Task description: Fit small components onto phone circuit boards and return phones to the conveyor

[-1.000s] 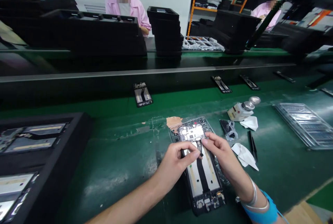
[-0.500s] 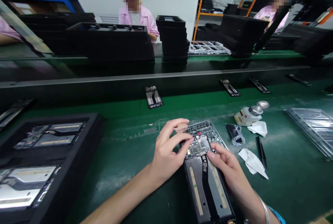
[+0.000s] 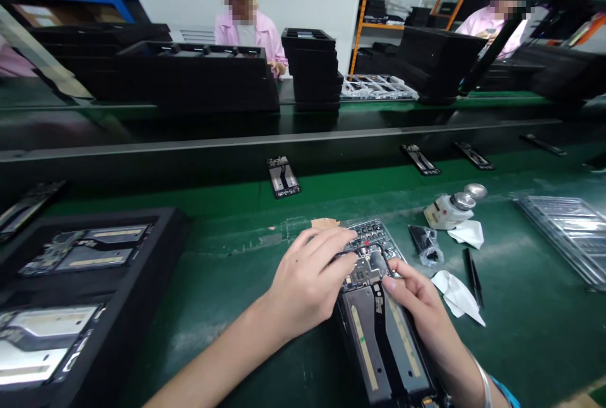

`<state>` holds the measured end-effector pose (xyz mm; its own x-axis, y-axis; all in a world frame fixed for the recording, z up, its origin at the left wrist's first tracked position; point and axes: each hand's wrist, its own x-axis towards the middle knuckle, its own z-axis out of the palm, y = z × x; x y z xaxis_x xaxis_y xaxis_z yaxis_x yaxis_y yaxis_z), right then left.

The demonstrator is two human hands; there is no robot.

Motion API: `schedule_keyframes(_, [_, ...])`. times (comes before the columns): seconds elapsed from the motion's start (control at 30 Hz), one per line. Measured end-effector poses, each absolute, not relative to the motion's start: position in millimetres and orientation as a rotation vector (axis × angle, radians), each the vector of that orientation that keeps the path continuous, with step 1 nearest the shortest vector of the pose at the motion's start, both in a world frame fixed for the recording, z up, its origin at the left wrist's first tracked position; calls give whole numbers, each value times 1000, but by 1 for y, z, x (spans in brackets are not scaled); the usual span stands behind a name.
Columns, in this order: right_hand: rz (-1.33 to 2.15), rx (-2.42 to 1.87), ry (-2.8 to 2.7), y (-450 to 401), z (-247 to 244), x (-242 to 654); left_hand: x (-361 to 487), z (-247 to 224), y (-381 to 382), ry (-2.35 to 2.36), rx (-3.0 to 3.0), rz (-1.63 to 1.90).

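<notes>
An opened phone (image 3: 362, 332) shows its circuit board, a metal plate and a black flex cable. My right hand (image 3: 416, 297) grips its right edge near the board, thumb on top. My left hand (image 3: 307, 275) is over the board's upper left corner, fingers bent and closed at the tips; whatever they hold is too small or hidden to make out. Just beyond the phone lies a clear plastic tray (image 3: 391, 244) of small dark parts, one marked red, partly covered by the phone and my left hand.
A black foam tray (image 3: 163, 250) holding opened phones stands at the left. Several opened phones (image 3: 283, 177) lie along the green strip ahead. At right are a dispenser bottle (image 3: 447, 212), white wipes (image 3: 457, 294), black tweezers (image 3: 472, 278), a small bag (image 3: 428, 247) and clear trays (image 3: 563, 237).
My left hand has shifted slightly right over the board, its fingers now more bent and covering the pinch. The phone in my right hand has moved a little right. A phone ahead has slid slightly right.
</notes>
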<state>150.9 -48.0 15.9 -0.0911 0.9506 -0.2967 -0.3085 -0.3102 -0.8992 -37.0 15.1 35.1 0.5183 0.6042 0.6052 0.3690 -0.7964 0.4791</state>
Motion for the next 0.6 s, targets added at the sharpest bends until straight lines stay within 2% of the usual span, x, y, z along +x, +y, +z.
schedule_keyframes(0.1, [1579, -1167, -829, -48, 13, 153, -30, 35, 11, 914, 1813, 1024])
schedule_keyframes(0.23, [1399, -1279, -1007, -46, 11, 155, -16, 23, 4, 744, 1185, 738])
schedule_keyframes(0.33, [1176, -1377, -1234, -42, 13, 157, -9, 17, -2, 756, 1207, 662])
schedule_keyframes(0.6, [996, -1587, -1418, -37, 12, 157, -9, 16, -8, 809, 1377, 584])
